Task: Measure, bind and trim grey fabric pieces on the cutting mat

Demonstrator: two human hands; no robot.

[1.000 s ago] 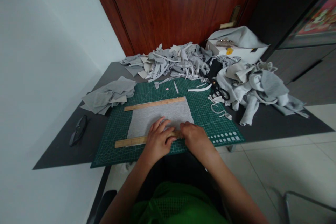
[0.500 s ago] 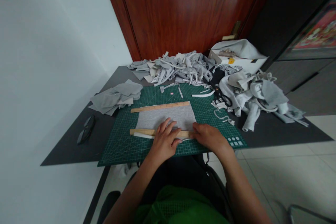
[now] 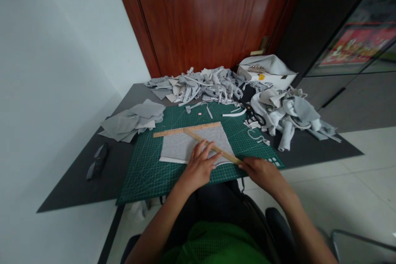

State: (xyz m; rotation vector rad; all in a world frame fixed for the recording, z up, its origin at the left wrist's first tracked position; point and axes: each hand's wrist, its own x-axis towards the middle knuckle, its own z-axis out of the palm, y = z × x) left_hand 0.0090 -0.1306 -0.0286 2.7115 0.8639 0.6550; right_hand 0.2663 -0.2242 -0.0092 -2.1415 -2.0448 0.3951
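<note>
Right hand has a closed grip on the near end of the slanting ruler, out at four o'clock from the cloth's middle, so that's the end doing the steering. The ruler cuts across the grey cloth towards ten o'clock, its tip right by the far ruler. Left hand, down at six o'clock, has its fingers spread and open, tips over the cloth and at the ruler; looks like a light press to stop things sliding, though whether they pinch anything I can't tell. The cloth lies flat in the middle of the green mat, a pale strip along its near edge, maybe a turned edge. Far ruler lies along its twelve o'clock side, perhaps as weight or guide, no hand on it. Scissors sit off at two, within the right hand's reach but out of the ruler's way; the stacked pieces are over at ten, beside the working patch; glasses, nine o'clock, well apart on the table.
</note>
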